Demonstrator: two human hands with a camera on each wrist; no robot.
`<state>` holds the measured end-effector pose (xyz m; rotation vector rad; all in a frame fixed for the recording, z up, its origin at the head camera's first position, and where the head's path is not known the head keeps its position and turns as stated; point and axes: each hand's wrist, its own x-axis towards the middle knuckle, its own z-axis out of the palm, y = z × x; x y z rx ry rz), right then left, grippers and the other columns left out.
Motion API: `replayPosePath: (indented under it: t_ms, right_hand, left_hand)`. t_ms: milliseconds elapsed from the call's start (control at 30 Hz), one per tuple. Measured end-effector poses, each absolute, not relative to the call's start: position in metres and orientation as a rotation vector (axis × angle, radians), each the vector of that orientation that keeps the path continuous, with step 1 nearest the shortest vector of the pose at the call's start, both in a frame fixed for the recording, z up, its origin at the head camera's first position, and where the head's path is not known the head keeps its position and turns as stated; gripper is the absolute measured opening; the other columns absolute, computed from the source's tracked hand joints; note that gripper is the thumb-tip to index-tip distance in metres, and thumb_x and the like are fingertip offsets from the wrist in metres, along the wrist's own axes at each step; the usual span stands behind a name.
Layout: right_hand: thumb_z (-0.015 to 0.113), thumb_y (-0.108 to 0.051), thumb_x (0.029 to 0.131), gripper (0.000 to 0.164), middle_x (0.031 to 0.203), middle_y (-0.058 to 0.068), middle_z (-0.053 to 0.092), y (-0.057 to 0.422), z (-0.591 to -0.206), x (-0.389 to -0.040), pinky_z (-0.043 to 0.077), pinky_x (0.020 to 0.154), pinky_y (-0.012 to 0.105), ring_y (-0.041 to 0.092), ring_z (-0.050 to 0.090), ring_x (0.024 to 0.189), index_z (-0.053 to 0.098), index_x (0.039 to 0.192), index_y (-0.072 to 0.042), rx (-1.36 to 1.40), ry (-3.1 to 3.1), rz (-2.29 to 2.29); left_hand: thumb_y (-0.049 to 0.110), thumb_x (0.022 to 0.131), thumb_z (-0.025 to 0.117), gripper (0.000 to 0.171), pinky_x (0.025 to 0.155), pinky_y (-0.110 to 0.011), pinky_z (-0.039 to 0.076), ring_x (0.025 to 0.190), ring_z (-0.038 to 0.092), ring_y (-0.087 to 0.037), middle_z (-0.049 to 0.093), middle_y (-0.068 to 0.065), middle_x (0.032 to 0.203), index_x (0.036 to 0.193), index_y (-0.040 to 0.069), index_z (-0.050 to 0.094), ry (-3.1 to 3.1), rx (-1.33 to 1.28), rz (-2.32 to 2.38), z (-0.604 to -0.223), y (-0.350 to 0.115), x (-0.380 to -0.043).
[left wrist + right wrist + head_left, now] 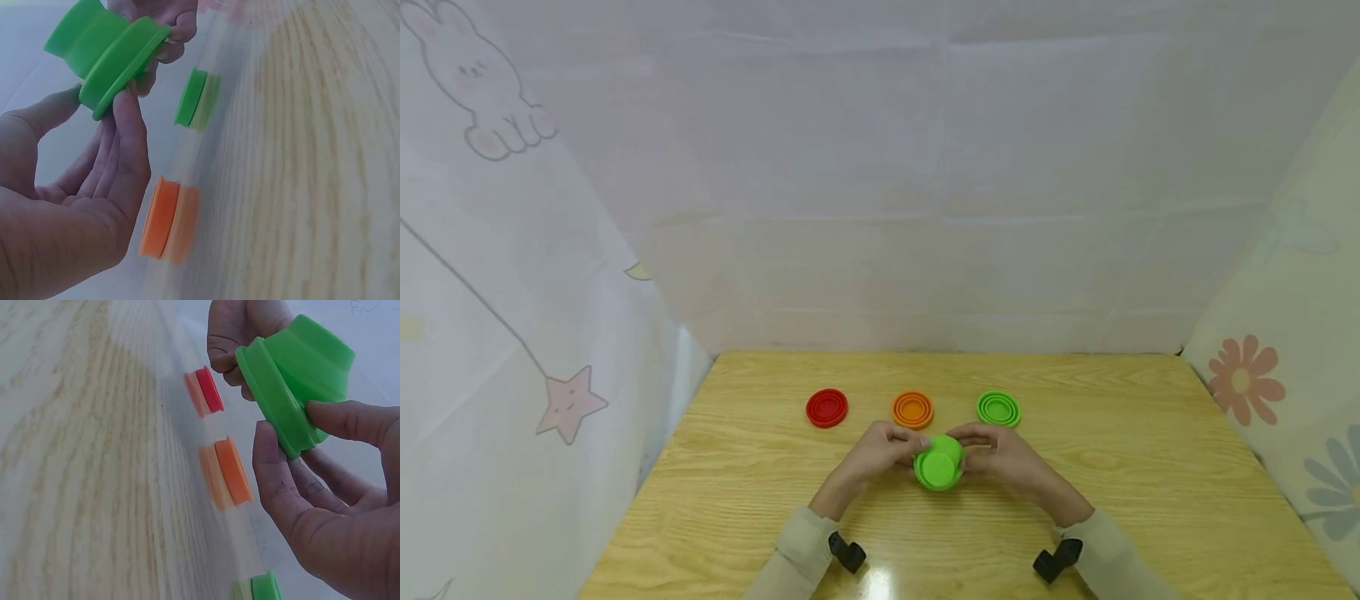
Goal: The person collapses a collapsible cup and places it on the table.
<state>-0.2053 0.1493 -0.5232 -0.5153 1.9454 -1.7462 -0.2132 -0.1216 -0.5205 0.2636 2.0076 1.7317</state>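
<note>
A green collapsible cup (938, 471) is held up between both hands above the wooden table. Its stepped wall is partly pushed out, with the narrow end toward the head camera. My left hand (880, 454) pinches the rim from the left, thumb on the cup wall and fingers under the wide edge, as the left wrist view shows. From the other side, my right hand (1009, 465) pinches the same cup (300, 381) between thumb and fingers. Just beyond the hands lie three flat, folded cups: red (827, 408), orange (913, 410) and green (998, 409).
The wooden table (760, 500) has a pale cloth (925, 167) hanging behind it and printed cloths at both sides. Both sleeves carry a small black wrist camera (847, 552). The folded cups stand in a row across the table's far half.
</note>
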Motion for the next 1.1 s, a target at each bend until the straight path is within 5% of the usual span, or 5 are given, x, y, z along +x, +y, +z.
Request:
replayPosePath:
  t_ms: [400,1100]
  right_hand:
    - [0.068,-0.023,0.104,0.054,0.133,0.015,0.071,0.154,-0.529,-0.21,0.065,0.095,0.043,0.016,0.074,0.107,0.053,0.148,0.005,-0.345,1.924,-1.822]
    - [0.066,-0.034,0.105,0.049,0.115,0.003,0.078,0.148,-0.528,-0.206,0.066,0.09,0.041,0.017,0.075,0.099,0.066,0.137,0.004,-0.322,1.883,-1.862]
  left_hand:
    - [0.015,0.103,0.068,0.031,0.093,-0.049,0.065,0.089,0.078,-0.021,0.08,-0.015,0.105,0.12,-0.01,0.072,1.819,0.264,1.886,-0.526,-0.116,-0.206]
    - [0.03,0.105,0.066,0.036,0.084,-0.05,0.067,0.081,0.077,-0.015,0.078,-0.006,0.097,0.118,-0.002,0.076,1.9,0.29,1.829,-0.528,-0.108,-0.205]
